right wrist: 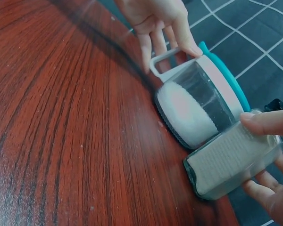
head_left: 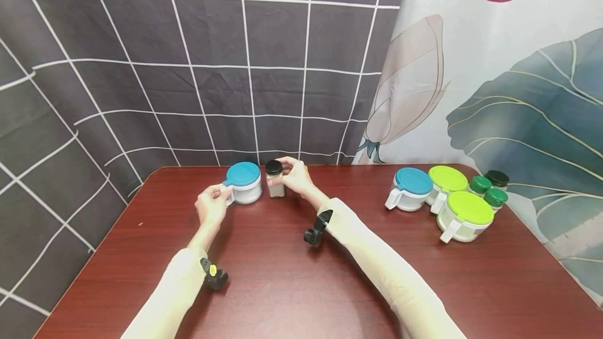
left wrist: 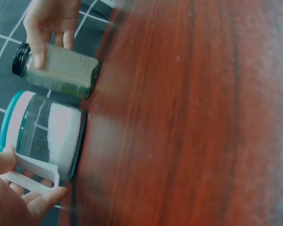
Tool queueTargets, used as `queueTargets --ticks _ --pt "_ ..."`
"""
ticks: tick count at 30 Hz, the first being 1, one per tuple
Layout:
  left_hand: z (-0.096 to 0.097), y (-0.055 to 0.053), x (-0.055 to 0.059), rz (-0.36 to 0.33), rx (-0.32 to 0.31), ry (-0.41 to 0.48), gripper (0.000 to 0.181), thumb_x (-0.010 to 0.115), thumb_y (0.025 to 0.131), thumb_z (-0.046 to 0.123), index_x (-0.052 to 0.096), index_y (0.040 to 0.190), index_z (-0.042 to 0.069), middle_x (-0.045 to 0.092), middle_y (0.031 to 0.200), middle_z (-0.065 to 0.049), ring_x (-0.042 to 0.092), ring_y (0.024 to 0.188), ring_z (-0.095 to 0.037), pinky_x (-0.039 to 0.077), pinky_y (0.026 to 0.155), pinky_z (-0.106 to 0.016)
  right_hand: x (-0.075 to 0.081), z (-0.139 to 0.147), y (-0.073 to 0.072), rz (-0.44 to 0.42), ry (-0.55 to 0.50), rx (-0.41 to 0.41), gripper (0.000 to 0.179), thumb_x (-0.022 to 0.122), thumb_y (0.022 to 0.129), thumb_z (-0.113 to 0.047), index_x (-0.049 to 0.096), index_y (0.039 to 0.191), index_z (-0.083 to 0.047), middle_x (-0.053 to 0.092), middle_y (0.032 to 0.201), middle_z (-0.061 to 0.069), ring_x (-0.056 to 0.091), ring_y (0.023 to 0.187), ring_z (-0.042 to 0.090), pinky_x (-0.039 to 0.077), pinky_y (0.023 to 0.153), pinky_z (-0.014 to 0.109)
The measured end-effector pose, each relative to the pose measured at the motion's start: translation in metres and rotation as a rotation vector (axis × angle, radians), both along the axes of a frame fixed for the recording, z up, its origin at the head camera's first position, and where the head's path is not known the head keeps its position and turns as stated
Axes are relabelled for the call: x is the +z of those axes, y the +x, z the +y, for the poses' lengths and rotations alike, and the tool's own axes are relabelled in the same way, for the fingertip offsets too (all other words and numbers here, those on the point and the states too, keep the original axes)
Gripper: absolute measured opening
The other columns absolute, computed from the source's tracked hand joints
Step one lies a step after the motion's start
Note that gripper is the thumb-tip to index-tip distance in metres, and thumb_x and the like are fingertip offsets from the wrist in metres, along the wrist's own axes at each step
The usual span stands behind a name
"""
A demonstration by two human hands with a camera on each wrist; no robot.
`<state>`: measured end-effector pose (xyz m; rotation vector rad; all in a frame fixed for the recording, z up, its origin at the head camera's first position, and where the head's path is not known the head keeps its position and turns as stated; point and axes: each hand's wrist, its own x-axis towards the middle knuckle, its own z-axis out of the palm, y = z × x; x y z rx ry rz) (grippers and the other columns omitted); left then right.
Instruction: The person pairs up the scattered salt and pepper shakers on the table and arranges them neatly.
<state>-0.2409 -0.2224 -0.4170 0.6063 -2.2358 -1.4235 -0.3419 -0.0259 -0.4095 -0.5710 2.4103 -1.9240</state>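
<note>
At the back of the table, my left hand (head_left: 211,205) grips the white handle (left wrist: 37,170) of a clear seasoning jar (head_left: 247,192) with a blue lid (head_left: 243,173). White grains (right wrist: 184,113) fill its lower part. Just right of it, my right hand (head_left: 298,176) pinches a square glass spice bottle (head_left: 276,189) between thumb and fingers. The bottle has a black cap (head_left: 274,167) and holds a pale powder (right wrist: 226,157). Both containers stand upright, side by side. In the right wrist view the bottle overlaps the jar, so whether they touch I cannot tell.
On the right of the reddish wooden table (head_left: 282,286) stand another blue-lidded jar (head_left: 411,192), two green-lidded jars (head_left: 470,209), (head_left: 447,179), two small green-capped bottles (head_left: 495,198), (head_left: 480,185) and a black-capped one (head_left: 497,178). A grey checked curtain (head_left: 212,88) hangs behind the table.
</note>
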Motion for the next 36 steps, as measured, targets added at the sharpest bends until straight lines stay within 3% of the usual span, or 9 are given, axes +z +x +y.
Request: queueTargets --ticks 5,13,18,25,27,32,36 --pt "-0.001 0.001 -0.002 0.000 -0.004 0.004 0.032 0.069 0.087 0.019 0.067 0.112 -0.001 0.068 0.111 -0.024 0.064 0.106 -0.034 0.047 0.079 -0.028 0.000 0.000 0.001 -0.011 -0.009 0.008 0.057 0.084 0.060 0.005 0.066 0.113 -0.002 0.071 0.106 0.018 0.070 0.085 0.015 0.051 0.073 0.018" --pt "-0.003 0.003 0.002 -0.022 -0.033 0.015 0.033 0.067 0.088 0.018 0.065 0.115 -0.002 0.067 0.114 -0.025 0.063 0.108 -0.034 0.048 0.087 -0.036 0.003 0.000 0.004 -0.016 0.028 0.001 0.059 0.084 0.061 0.003 0.064 0.117 -0.001 0.070 0.109 0.019 0.070 0.095 0.026 0.054 0.082 0.026" --pt "-0.007 0.005 0.008 -0.053 -0.083 0.017 0.036 0.066 0.089 0.018 0.065 0.118 -0.003 0.065 0.116 -0.026 0.062 0.110 -0.036 0.048 0.092 -0.040 0.008 0.001 0.006 -0.038 0.026 0.049 0.060 0.081 0.063 0.007 0.061 0.120 0.002 0.068 0.114 0.022 0.068 0.103 0.030 0.053 0.088 0.028" --pt "-0.011 0.007 0.011 -0.060 -0.123 0.009 0.036 0.063 0.091 0.017 0.063 0.123 0.001 0.066 0.119 -0.021 0.063 0.112 -0.031 0.043 0.073 -0.013 0.013 0.007 0.007 -0.063 0.065 0.087 0.063 0.077 0.065 0.012 0.057 0.124 0.004 0.064 0.121 0.023 0.064 0.109 0.033 0.053 0.091 0.032" --pt "-0.012 0.007 0.010 -0.061 -0.134 0.001 0.036 0.062 0.092 0.017 0.062 0.124 0.000 0.065 0.120 -0.022 0.063 0.112 -0.032 0.045 0.076 -0.016 0.011 0.010 0.007 -0.069 0.083 0.081 0.063 0.076 0.066 0.012 0.057 0.125 0.004 0.064 0.121 0.023 0.064 0.109 0.032 0.053 0.091 0.032" --pt "-0.013 0.005 0.010 -0.078 -0.162 -0.021 0.037 0.058 0.094 0.017 0.059 0.126 -0.001 0.063 0.123 -0.024 0.060 0.115 -0.035 0.047 0.094 -0.040 0.006 0.011 0.005 -0.093 0.083 0.076 0.062 0.076 0.069 0.010 0.055 0.127 0.005 0.062 0.124 0.023 0.062 0.113 0.033 0.052 0.094 0.033" --pt "-0.015 0.004 0.009 -0.076 -0.180 -0.033 0.037 0.057 0.095 0.018 0.059 0.127 -0.002 0.063 0.123 -0.024 0.059 0.116 -0.036 0.046 0.096 -0.041 0.004 0.012 0.006 -0.089 0.080 0.069 0.061 0.077 0.069 0.008 0.056 0.127 0.005 0.062 0.125 0.023 0.062 0.114 0.033 0.051 0.095 0.034"
